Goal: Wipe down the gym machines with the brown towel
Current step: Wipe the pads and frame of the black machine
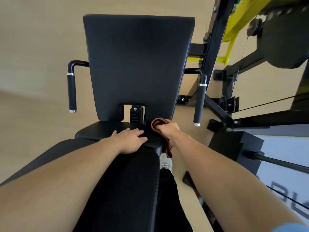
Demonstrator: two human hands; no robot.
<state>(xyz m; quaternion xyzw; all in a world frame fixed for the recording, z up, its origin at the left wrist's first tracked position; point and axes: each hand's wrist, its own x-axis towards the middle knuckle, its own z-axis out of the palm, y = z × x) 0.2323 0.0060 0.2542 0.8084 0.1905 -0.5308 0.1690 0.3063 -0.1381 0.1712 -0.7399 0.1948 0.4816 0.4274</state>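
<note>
A black padded gym machine stands before me, its tall backrest [137, 64] upright and its seat pad [100, 129] below it. My left hand [129, 139] rests flat on the seat with straight fingers. My right hand [168, 131] grips the folded brown towel [158, 123] at the seat's right rear corner, close to the base of the backrest. One end of the towel hangs down past the seat's right edge [168, 150].
Black side handles flank the backrest, one on the left [71, 92] and one on the right [199, 104]. A black and yellow frame [234, 22] with cables stands at the right. My shoe [165, 163] is on the tan floor beside the seat.
</note>
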